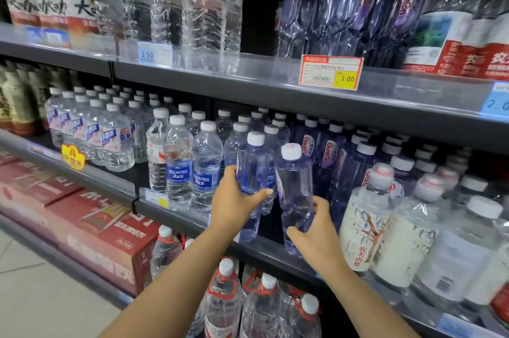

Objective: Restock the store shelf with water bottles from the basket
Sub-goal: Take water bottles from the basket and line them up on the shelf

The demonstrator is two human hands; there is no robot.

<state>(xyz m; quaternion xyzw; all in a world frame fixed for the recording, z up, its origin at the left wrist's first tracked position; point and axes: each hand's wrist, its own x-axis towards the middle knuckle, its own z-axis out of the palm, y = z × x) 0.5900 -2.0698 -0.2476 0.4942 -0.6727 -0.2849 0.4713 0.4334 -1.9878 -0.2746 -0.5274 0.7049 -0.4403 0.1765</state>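
Two clear bluish water bottles with white caps are at the front of the middle shelf (256,251). My left hand (234,202) grips the left bottle (253,167) around its middle. My right hand (316,236) holds the lower part of the right bottle (294,183), which leans slightly. Both bottles are at a gap between the Aquafina bottles (190,167) and the purple-labelled bottles (330,156). The basket is out of view.
The upper shelf (248,81) overhangs close above, with price tags and tall bottles. White-labelled bottles (366,222) crowd the right. Red cartons (91,222) sit lower left, and large bottles with red handles (228,299) stand on the bottom shelf under my arms.
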